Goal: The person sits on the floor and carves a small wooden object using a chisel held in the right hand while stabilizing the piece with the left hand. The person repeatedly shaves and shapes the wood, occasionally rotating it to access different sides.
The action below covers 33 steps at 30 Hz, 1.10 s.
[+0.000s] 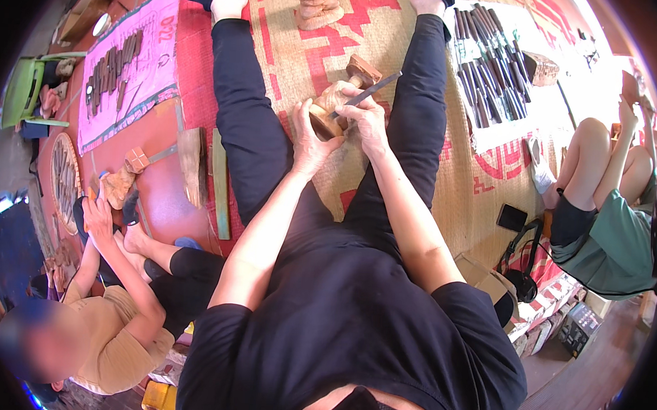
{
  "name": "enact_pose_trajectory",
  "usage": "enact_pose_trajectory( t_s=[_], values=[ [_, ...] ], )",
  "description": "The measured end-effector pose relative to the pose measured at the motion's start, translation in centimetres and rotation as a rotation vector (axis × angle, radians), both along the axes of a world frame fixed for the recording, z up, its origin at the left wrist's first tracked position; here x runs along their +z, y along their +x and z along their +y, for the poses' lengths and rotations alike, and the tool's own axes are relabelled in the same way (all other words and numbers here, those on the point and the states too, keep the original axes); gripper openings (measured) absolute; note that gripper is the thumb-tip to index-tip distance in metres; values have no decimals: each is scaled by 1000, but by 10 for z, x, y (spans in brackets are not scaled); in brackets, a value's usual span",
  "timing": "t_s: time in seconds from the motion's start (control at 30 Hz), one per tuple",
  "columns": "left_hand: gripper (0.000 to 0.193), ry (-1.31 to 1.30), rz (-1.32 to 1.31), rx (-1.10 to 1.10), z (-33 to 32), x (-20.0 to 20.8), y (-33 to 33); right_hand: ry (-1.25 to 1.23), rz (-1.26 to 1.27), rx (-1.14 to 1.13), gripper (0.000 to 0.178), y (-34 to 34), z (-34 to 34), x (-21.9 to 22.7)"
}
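Between my legs, over the woven mat, I hold a carved wooden piece with a blocky base at its far end. My left hand is wrapped round its near left side. In my right hand is a slim dark chisel, slanting up to the right. Its lower end points at the wood near my left thumb; whether it touches the wood I cannot tell. My right fingers also lie close against the carving.
Several chisels lie on a pink cloth to the left, and more chisels on a white sheet to the right. A carved figure stands ahead. Wooden offcuts lie beside my left leg. Co-workers sit on both sides; a phone rests at right.
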<state>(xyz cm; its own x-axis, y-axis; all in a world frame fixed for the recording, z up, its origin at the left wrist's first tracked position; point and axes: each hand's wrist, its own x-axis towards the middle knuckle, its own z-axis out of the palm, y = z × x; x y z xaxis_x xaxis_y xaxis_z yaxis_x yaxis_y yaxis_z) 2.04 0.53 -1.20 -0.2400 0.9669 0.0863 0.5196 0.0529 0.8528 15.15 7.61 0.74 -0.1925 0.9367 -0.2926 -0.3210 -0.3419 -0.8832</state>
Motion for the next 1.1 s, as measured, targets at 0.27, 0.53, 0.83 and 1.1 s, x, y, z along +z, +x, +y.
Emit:
enact_pose_trajectory(
  t_s=[0.27, 0.53, 0.83, 1.1],
  values=[
    [107, 23, -4, -15, -1, 2, 0, -48, 3, 16, 41, 5, -5, -5],
    [107, 22, -14, -22, 0, 0, -1, 13, 26, 19, 38, 8, -9, -1],
    [108, 23, 31, -26, 0, -1, 0, -82, 33, -8, 42, 7, -1, -3],
    [109, 35, 20, -14, -1, -5, -2, -40, 7, -21, 37, 4, -3, 4]
  ],
)
